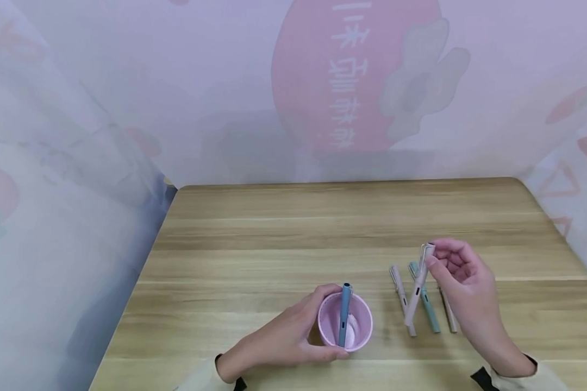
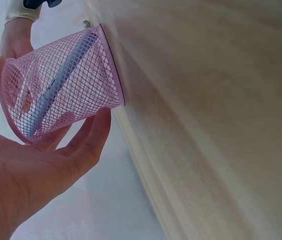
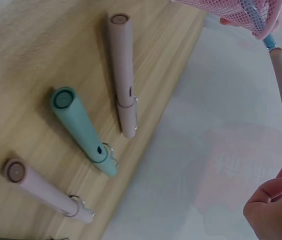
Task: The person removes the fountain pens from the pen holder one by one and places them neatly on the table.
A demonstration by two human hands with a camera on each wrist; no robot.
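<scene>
Pink pen point(image 1: 417, 293) is pinched at its capped top by the right hand point(image 1: 462, 282), lifted off the table point(image 1: 274, 233), tilted, lower end down near the lying pens. Three pens are left flat just beside it: a pink one point(image 3: 122, 70), a teal one point(image 3: 83, 131), a pale one point(image 3: 43, 191), side by side, apart. Mesh cup point(image 1: 344, 321) is wrapped by the left hand point(image 1: 283, 339), fingers curled round its wall. Blue pen point(image 1: 344, 314) is leaned inside the cup.
</scene>
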